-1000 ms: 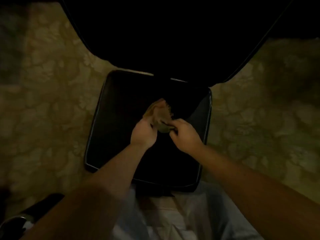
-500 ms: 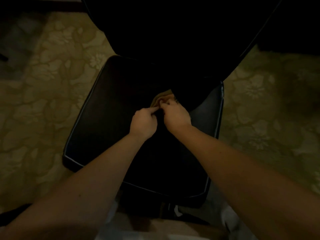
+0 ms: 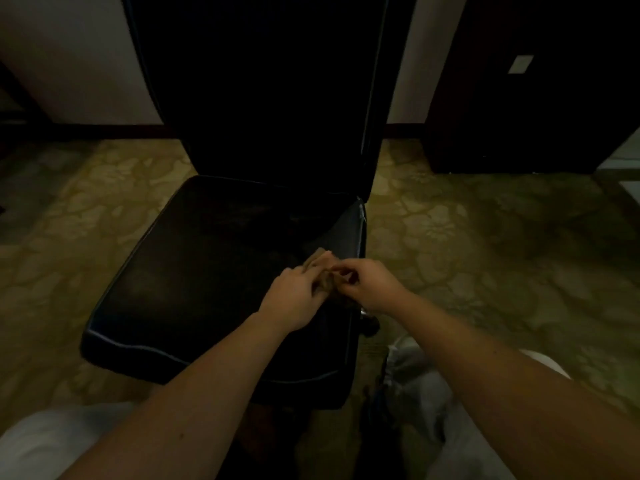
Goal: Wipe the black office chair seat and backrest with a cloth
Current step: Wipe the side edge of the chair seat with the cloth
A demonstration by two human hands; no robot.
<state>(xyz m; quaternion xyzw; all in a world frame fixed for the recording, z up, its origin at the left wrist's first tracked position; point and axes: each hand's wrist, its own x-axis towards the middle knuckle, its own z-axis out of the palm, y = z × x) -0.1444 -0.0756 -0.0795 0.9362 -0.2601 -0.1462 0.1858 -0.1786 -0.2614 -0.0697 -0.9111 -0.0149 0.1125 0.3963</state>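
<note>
While the brown cloth stuck up loose 1 second ago, now the left hand and right hand both pinch it into a small wad — just over the right side of the seat. Wiping looks ready to start; the backrest waits.

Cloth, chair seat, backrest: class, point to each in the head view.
cloth (image 3: 325,283), head view, on the bunched brown fabric.
chair seat (image 3: 207,271), head view, on the bare black cushion top.
backrest (image 3: 270,98), head view, on the middle of the dark upright panel.
</note>
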